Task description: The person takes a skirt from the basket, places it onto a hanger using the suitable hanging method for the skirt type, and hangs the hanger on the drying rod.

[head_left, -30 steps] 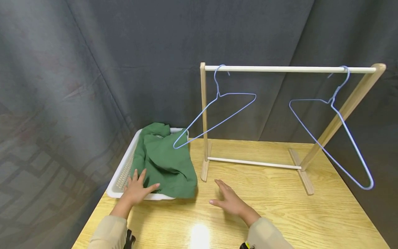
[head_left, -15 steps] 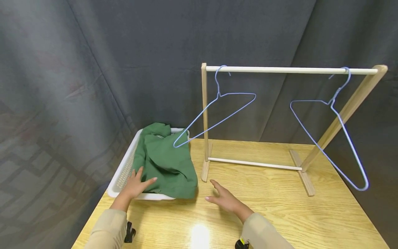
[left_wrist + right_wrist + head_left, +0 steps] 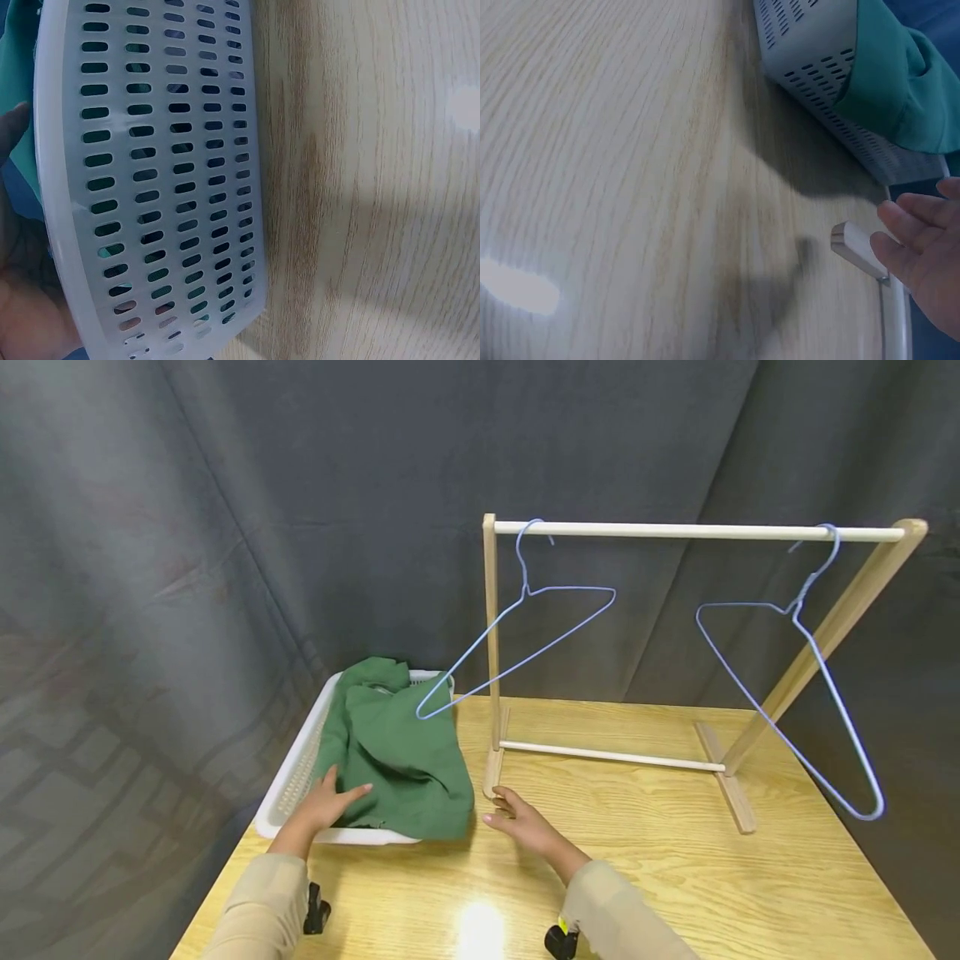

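Observation:
A green garment [image 3: 405, 752] lies bunched in a white perforated basket [image 3: 296, 760], and part of it drapes over the basket's right side. My left hand [image 3: 322, 806] is over the basket's near left part, thumb and fingers spread at the cloth. In the left wrist view the basket wall [image 3: 161, 172] fills the middle, and the hand shows behind its rim. Right of the garment, my right hand [image 3: 525, 825] hovers above the table with fingers extended, holding nothing. The right wrist view shows this hand [image 3: 930, 251] near the hanging green cloth [image 3: 900, 90], apart from it.
A wooden rack [image 3: 491, 643] with a white top rail [image 3: 697, 532] stands on the table behind my right hand. Two blue hangers hang from the rail, the left hanger [image 3: 517, 672] partly in front of the garment and the right hanger [image 3: 787, 743] at the far end.
My right hand has moved left, closer to the garment's draped edge. My left hand has shifted slightly left. The garment and basket have stayed put.

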A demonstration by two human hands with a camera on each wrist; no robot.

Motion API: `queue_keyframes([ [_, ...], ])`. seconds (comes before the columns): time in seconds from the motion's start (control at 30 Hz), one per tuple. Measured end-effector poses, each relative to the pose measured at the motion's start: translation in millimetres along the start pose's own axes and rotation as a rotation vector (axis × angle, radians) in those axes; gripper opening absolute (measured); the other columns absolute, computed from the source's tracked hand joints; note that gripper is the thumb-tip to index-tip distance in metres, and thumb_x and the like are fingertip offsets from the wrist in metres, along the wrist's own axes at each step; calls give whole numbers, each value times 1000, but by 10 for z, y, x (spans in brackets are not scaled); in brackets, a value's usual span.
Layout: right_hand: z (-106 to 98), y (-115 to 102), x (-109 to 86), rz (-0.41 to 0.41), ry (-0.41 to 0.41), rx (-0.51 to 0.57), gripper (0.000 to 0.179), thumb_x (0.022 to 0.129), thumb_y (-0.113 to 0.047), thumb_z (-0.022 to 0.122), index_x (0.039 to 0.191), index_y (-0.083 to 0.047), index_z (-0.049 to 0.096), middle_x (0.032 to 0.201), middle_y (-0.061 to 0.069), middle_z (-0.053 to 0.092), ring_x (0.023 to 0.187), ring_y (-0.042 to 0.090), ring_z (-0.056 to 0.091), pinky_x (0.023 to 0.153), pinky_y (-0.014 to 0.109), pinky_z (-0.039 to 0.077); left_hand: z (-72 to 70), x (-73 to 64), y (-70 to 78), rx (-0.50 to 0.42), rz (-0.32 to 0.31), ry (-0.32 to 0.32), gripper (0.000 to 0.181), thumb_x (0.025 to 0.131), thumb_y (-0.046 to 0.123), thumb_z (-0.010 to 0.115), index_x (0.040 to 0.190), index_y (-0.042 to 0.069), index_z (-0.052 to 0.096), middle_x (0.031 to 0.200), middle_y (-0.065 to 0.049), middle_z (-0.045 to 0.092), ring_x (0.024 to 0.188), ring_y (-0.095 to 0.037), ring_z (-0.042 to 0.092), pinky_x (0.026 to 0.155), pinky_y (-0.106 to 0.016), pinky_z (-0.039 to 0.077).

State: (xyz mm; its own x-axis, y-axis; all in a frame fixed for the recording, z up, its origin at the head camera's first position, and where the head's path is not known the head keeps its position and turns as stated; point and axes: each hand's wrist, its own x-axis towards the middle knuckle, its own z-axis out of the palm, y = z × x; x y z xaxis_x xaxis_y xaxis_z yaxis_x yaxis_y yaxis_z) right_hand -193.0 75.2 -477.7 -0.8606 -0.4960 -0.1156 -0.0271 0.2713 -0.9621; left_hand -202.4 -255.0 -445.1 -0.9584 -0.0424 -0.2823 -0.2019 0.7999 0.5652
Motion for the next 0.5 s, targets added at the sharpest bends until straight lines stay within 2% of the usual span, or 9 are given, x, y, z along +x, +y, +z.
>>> queue_keyframes([
  [0.27,108,59,57,27,0,70,68,87,-36,48,133,4,19,130,29,27,117,40,30,89,49,32,14,37,-88,7,-25,17,77,86,32,46,129,-17,5,126,-41,15,112,-53,20,90,-56,24],
  [0.5,236,53,114,40,11,80,61,89,-30,46,131,6,22,125,27,36,112,39,37,88,49,34,13,69,-114,43,-50,52,73,84,26,48,124,-23,11,123,-43,20,110,-54,24,90,-54,27],
])
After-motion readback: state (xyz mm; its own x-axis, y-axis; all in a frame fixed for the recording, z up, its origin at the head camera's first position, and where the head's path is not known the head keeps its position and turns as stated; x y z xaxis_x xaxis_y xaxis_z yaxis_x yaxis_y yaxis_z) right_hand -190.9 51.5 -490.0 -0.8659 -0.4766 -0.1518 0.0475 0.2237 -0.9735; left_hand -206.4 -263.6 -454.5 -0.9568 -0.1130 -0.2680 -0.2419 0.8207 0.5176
